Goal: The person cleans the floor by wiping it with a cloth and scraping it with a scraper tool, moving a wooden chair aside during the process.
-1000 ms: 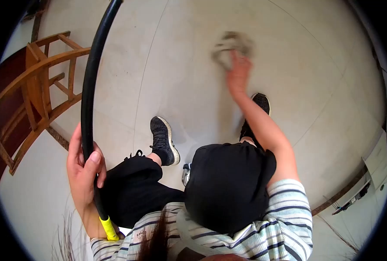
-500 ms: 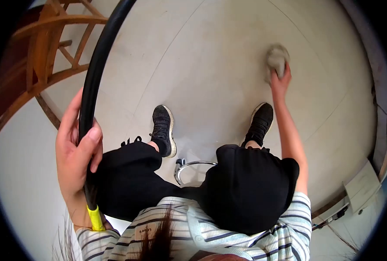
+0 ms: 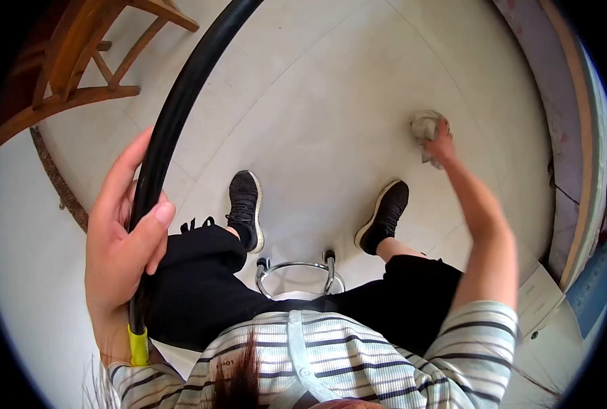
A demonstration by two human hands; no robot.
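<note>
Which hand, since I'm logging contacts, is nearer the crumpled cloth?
Right. The right hand is in contact, gripping the crumpled cloth; the left hand is well away from it, off to the left, closed around the black pole.

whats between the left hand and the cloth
In the head view, beyond the black tube in the left hand come the left shoe and then bare floor, up to the cloth.
</note>
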